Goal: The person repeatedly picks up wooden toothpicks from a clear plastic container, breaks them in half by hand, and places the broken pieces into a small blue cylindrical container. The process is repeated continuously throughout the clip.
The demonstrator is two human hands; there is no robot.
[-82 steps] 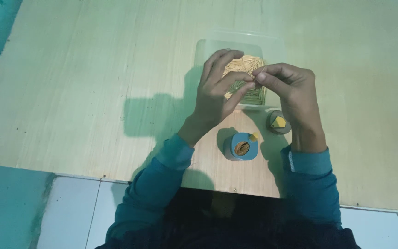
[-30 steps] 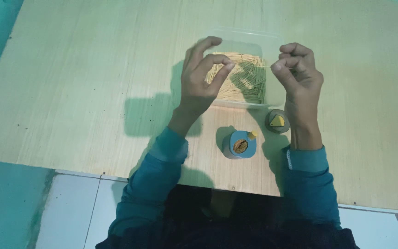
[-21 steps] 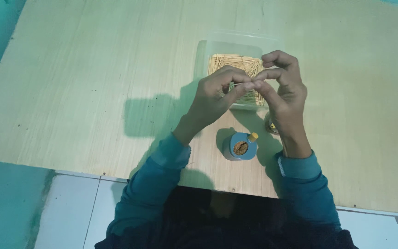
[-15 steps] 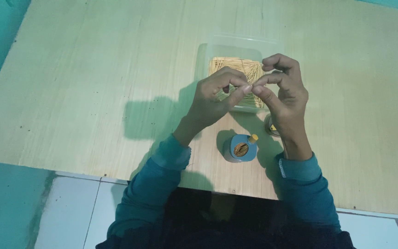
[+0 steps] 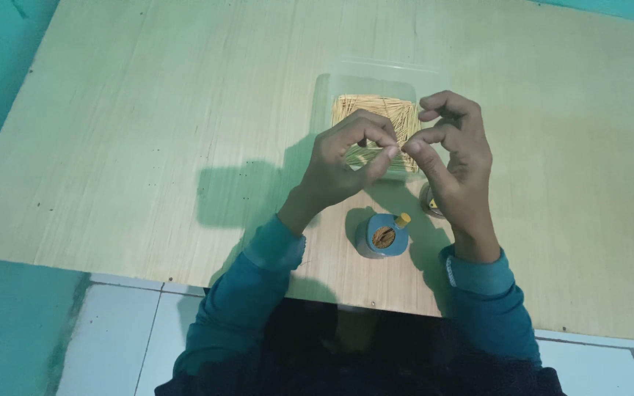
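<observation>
While both hands hover above the clear plastic box of thin wooden sticks, left hand and right hand pinch fingertips together — pinched item too small to tell — small blue round container nearer.

A pale, light-wood grain is shown by the board, with streaks running along its length, while the wall and floor strip around it are coloured teal and the tiles below are white with grey joints. The clear box is filled with straw-yellow sticks. The small round container is coloured blue with a brown centre and a yellow tip, and both sleeves are coloured dark teal.
</observation>
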